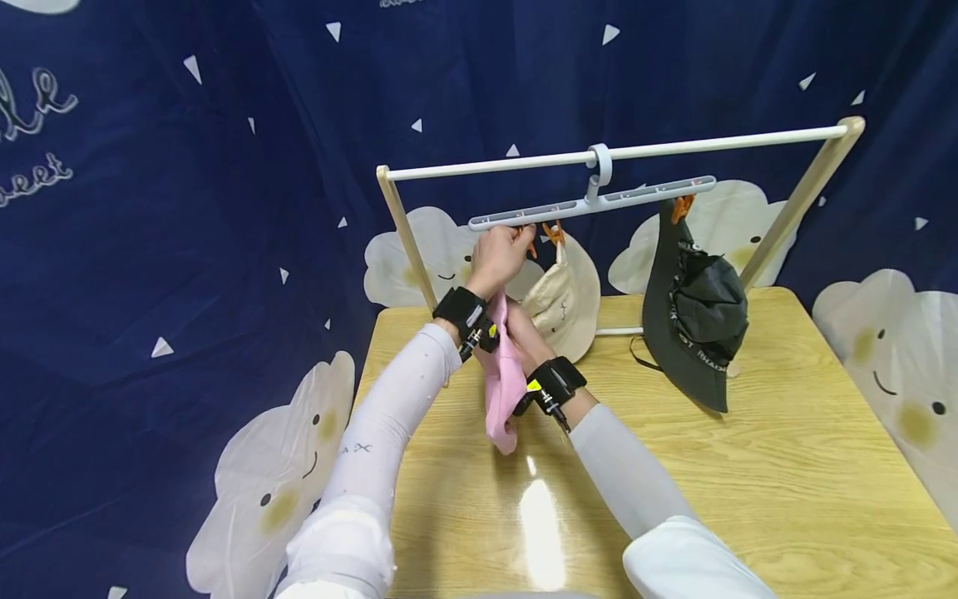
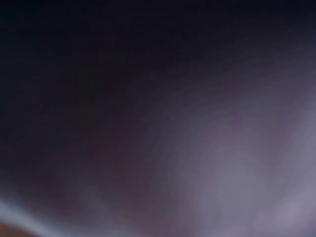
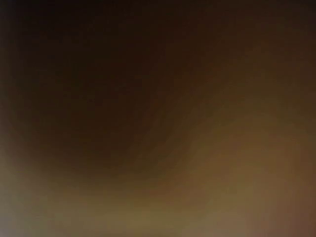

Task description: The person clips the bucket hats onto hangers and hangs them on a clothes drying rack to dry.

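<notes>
My left hand (image 1: pixel 500 256) is up at the left part of the white hanger (image 1: pixel 591 204), its fingers pinching an orange clip (image 1: pixel 532 247) that hangs there. Below it, my right hand (image 1: pixel 524 331) grips a pink hat (image 1: pixel 506 387), which hangs down in folds between the two wrists. Part of the pink hat is hidden behind the left wrist. Just right of the hands, a cream hat (image 1: pixel 576 295) hangs from another orange clip (image 1: pixel 555 233). Both wrist views are dark and blurred, with no thing to make out.
The hanger hooks over the white rail (image 1: pixel 726 146) of a stand with wooden posts (image 1: pixel 797 208). At the hanger's right end, a black hat (image 1: pixel 699 316) hangs from an orange clip (image 1: pixel 682 208). Underneath is a wooden table (image 1: pixel 808 474), and a navy curtain (image 1: pixel 224 208) hangs behind.
</notes>
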The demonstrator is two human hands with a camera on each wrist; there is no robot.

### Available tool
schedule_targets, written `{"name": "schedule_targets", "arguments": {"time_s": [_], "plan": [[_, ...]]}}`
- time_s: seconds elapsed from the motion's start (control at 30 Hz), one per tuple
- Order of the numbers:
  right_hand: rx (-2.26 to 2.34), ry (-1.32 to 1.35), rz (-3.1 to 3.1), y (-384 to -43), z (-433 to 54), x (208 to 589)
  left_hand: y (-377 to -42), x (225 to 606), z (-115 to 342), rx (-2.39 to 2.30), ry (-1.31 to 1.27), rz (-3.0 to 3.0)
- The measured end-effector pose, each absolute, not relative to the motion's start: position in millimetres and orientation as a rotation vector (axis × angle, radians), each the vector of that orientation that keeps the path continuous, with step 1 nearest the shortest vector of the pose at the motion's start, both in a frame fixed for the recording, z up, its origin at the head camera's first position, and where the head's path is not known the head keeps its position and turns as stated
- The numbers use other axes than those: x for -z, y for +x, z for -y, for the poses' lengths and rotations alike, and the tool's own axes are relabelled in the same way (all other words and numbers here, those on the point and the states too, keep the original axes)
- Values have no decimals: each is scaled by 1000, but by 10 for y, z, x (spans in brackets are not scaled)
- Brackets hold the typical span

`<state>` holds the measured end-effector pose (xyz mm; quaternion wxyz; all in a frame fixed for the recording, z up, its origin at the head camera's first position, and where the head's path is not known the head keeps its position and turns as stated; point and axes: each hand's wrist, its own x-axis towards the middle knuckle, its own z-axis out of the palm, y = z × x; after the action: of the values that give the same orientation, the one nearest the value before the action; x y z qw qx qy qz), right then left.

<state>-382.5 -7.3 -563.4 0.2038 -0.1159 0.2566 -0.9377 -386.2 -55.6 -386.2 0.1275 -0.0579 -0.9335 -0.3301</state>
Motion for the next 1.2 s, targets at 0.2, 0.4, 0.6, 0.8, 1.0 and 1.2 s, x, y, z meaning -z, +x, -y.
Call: {"name": "schedule_targets", "arguments": {"time_s": [0.2,0.4,0.6,0.8,1.0,1.2], "plan": [[2796,-145,-517,-3891,51,5717,-3844,3901,552,988,-162,2708],[2859,251,-904,-3493,-12,5098,-3852,3919,582,1002,-159,2705],[2846,419,-918,-3403,-198,4884,-3867,3934,611,1029,-183,2691],[2845,490,-883,-3617,-270,5054,-3869,3946,616,1040,-174,2706],[2845,446,-765,-4001,-333,5500,-3861,3944,610,1050,-190,2706],[2771,545,-889,-3592,-311,4735,-3849,3922,607,1041,-215,2693]]}}
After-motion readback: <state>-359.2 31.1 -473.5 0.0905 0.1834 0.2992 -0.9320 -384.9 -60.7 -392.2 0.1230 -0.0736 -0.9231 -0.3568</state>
